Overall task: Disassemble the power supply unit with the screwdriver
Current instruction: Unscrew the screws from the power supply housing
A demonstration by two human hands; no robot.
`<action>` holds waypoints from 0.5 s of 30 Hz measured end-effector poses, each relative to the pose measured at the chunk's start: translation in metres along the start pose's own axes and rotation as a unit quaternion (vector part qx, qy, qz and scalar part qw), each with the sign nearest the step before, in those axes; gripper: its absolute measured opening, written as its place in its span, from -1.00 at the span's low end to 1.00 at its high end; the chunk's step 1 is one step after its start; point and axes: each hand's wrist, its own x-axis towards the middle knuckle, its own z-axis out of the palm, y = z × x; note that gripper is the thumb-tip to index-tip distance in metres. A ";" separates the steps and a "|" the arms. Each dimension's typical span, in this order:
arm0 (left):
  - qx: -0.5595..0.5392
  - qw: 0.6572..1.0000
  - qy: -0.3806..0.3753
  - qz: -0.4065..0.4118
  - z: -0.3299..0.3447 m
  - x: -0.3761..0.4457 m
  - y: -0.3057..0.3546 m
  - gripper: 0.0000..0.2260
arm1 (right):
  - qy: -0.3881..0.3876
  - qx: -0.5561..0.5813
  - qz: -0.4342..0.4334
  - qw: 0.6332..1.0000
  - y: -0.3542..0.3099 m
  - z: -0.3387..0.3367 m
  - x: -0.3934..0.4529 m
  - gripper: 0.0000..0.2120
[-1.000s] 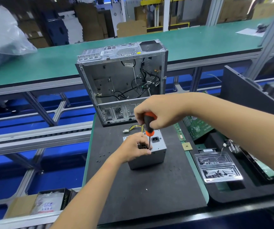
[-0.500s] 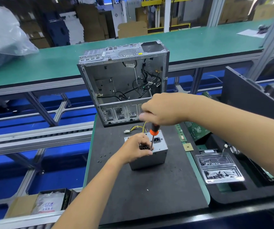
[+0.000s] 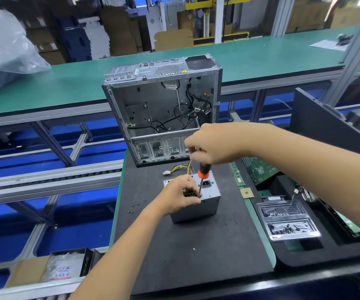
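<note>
Right hand (image 3: pixel 212 144) curled round screwdriver (image 3: pixel 202 172), tip down on PSU (image 3: pixel 205 202); left hand (image 3: pixel 178 194) gripping PSU's top edge.

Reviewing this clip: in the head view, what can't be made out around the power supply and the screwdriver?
- Head view: the tip of the orange-and-black screwdriver and the screw it meets, too small and crowded by the left hand.
- Much of the top face of the grey metal power supply unit, covered by that hand.
- The screwdriver's handle top, wrapped by the right hand.
- The small dark screws on the black mat, too small to count.
</note>
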 end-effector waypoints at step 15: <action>0.031 1.000 0.001 0.002 0.001 0.002 0.005 -0.78 | 0.003 0.007 0.020 1.000 0.004 -0.005 -0.008 -0.89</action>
